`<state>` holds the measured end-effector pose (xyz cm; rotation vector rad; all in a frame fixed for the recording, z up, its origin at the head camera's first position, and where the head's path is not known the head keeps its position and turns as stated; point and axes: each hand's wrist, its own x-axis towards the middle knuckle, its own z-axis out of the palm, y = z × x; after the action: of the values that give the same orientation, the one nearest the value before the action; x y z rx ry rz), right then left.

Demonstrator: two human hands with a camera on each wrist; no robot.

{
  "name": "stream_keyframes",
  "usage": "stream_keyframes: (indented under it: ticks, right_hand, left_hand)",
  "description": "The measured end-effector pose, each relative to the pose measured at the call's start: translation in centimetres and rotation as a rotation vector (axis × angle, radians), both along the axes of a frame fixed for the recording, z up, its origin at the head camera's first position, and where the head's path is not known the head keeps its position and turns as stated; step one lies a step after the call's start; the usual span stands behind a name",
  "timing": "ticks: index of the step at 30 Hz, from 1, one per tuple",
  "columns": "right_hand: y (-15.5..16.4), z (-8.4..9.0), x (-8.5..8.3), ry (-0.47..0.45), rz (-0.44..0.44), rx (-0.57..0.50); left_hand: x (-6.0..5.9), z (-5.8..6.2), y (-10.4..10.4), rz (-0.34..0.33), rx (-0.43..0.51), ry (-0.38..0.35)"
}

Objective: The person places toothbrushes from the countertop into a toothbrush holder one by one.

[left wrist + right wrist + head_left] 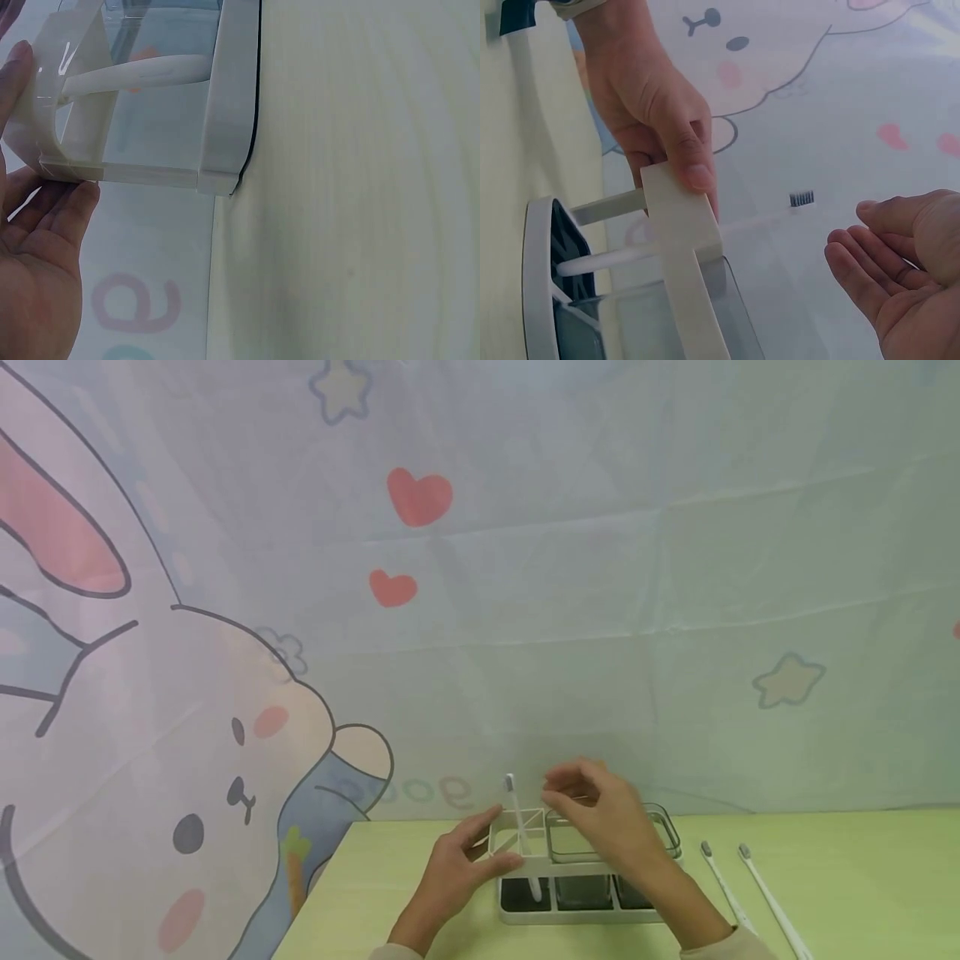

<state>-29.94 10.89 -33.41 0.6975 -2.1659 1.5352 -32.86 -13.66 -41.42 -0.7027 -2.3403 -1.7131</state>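
Left grip [457, 864] clasps holder [525, 839] | toothbrush [520, 835] inside | right grip [600, 814] loose, empty

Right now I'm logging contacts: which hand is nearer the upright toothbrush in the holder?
Left. The left hand grips the holder beside the toothbrush; the right hand hovers just right, holding nothing.

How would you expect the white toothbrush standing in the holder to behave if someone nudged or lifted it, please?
The toothbrush leans in a wide slot of the holder, so a nudge would probably slide it sideways rather than tip it out. Its thin plastic handle looks light and fairly stiff. The left hand steadies the holder, which suggests the holder shifts easily.
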Motion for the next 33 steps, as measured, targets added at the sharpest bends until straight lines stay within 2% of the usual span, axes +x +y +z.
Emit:
stream_keyframes:
  ticks: [8,17,21,33]
  right_hand:
    - [2.8,0.1,0.7,0.013,-0.054,0.030]
    - [6.0,0.0,1.2,0.115,-0.095,0.096]
    - [7.7,-0.3,1.3,0.147,-0.141,0.142]
    - [12.5,-2.2,1.0,0.092,-0.273,0.245]
  left_hand:
    - [-0.2,-0.1,0.6,-0.014,0.018,-0.015]
    - [-0.4,-0.1,0.5,0.011,-0.007,-0.016]
    - [-0.4,0.0,0.5,0.007,-0.008,-0.018]
    - [-0.3,-0.1,0.3,0.007,0.006,0.009]
